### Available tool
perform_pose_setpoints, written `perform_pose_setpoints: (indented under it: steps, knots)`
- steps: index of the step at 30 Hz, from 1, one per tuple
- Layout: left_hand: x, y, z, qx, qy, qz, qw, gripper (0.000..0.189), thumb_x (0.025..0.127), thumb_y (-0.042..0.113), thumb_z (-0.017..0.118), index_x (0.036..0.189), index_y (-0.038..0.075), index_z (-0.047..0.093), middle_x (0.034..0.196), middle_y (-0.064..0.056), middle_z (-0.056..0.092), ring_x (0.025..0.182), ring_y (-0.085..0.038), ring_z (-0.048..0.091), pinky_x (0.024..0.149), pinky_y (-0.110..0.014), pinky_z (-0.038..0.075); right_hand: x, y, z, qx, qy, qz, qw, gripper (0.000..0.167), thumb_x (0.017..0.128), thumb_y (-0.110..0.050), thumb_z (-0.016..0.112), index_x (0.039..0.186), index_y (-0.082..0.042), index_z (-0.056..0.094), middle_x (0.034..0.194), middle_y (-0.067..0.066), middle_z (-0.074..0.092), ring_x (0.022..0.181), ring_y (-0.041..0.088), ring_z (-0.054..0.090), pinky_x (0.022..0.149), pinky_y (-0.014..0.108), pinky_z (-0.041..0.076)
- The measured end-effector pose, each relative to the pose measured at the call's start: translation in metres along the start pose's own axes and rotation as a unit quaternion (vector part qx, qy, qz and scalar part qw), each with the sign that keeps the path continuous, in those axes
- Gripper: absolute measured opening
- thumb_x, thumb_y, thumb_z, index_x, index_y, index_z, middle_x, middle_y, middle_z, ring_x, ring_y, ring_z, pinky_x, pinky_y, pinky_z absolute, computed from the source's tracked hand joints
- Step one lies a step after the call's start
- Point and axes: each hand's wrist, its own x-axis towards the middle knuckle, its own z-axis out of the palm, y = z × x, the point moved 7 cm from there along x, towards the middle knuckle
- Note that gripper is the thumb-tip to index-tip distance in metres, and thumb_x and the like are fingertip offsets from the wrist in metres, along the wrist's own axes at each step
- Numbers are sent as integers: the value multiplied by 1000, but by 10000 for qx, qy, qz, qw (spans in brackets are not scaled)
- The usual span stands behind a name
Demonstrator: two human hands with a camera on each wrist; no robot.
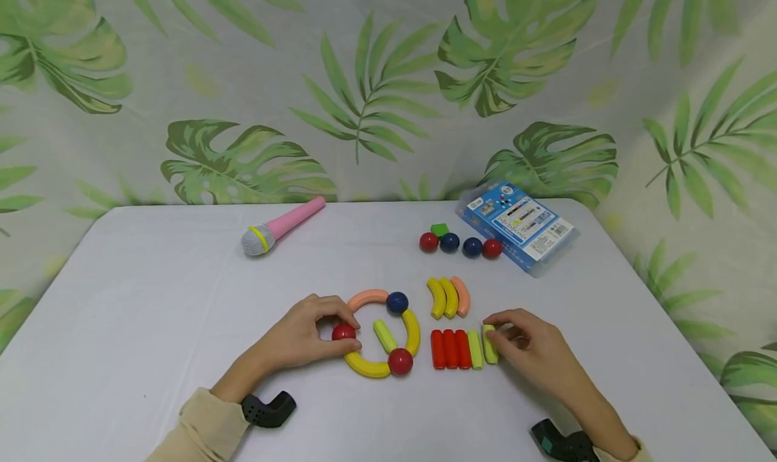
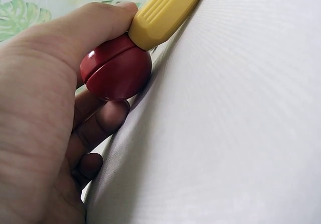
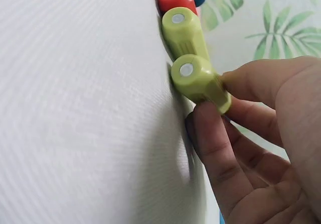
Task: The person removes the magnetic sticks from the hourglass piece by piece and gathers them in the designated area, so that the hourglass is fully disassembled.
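Left hand (image 1: 301,332) pinching a red ball (image 1: 343,332), right hand (image 1: 535,347) pinching a lime-green rod (image 1: 490,349), blue-labelled plastic case (image 1: 516,220) beyond, its printing too small to read

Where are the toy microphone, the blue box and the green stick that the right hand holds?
Toy microphone (image 1: 285,224): head view, on its pink handle.
Blue box (image 1: 519,222): head view, on its printed side.
Green stick (image 3: 202,85): right wrist view, on its body, beside the pale-dotted end.
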Motion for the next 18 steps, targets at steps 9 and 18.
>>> perform_pose_setpoints:
  steps: [9,18]
  knots:
    - [0,-1,-3,29,22,-53,10000,21,85,41,86,101,34,74,99,26,67,92,-8,56,82,-29,44,2,-2,3,-111,-74,-90,9999,16,94,-12,75,109,-15,75,104,0,72,80,10,63,71,20,56]
    - [0,0,0,-112,-28,73,9999,22,85,41,85,102,32,74,97,23,68,90,-8,57,80,-29,44,7,-14,-4,-319,53,-447,9985,22,92,-8,77,112,-16,74,101,-3,70,83,10,61,70,20,56]
